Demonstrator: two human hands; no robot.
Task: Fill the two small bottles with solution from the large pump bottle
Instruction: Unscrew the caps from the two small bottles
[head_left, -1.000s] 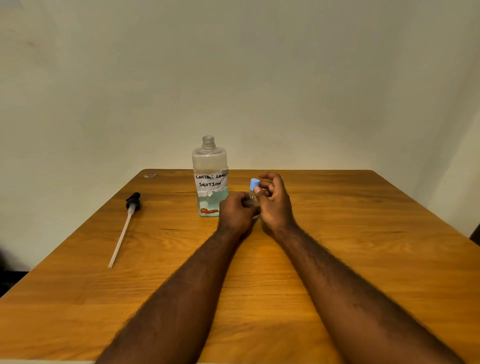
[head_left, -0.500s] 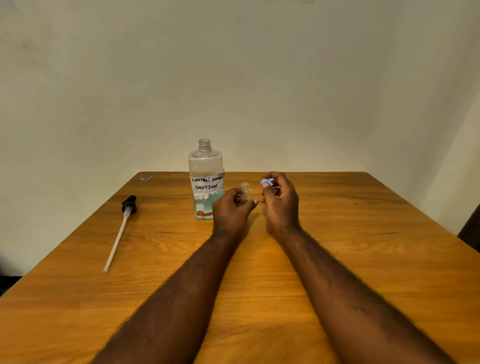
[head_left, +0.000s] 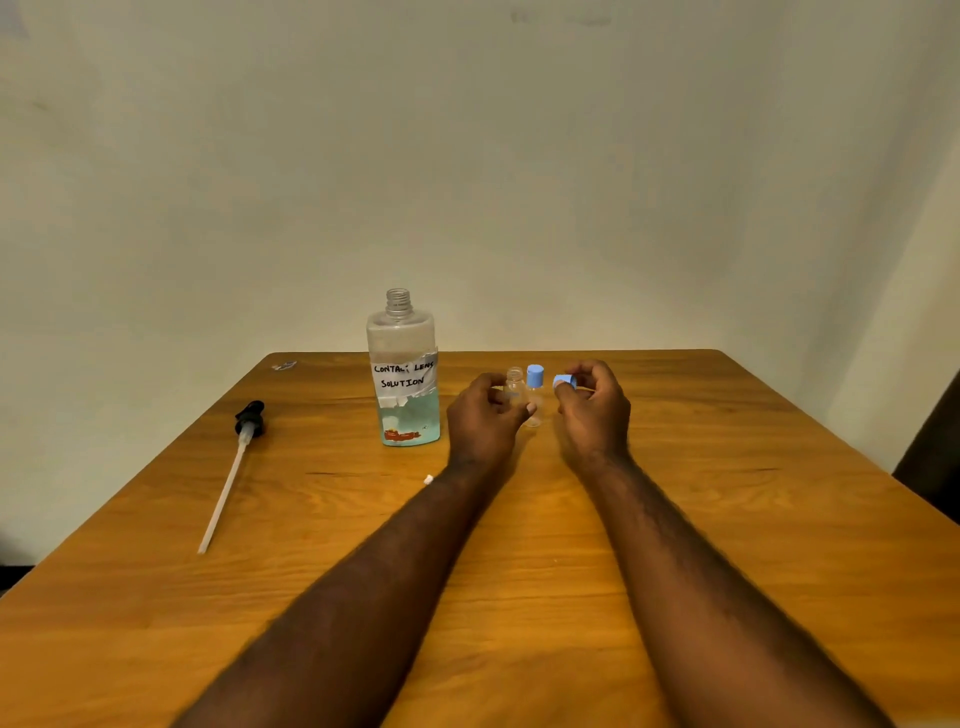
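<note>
From the head camera, both forearms reach forward over the wooden table (head_left: 727, 519) toward its far edge. The left hand (head_left: 483, 421) curls its fingers round a clear small bottle (head_left: 514, 382), holding it upright with the open neck showing above the fingertips. The right hand (head_left: 592, 410), just beside it, pinches a blue cap (head_left: 565, 382) between thumb and fingertips, with the other fingers curled in. Between the two hands a second small bottle (head_left: 534, 395) stands on the table, clear and capped in blue; whether it touches the held one cannot be told.

The large bottle (head_left: 402, 374) stands upright near the middle of the far edge, left of the left hand and apart from it. Its threaded neck is open, a handwritten label reads "CONTACT LENS SOLUTION", and pale blue-green liquid fills only its lower part. Its pump (head_left: 228, 467) lies flat well off toward the left edge, black head pointing to the far side and the long white tube pointing to the near side. A tiny white scrap (head_left: 428, 479) lies beside the left wrist.
</note>
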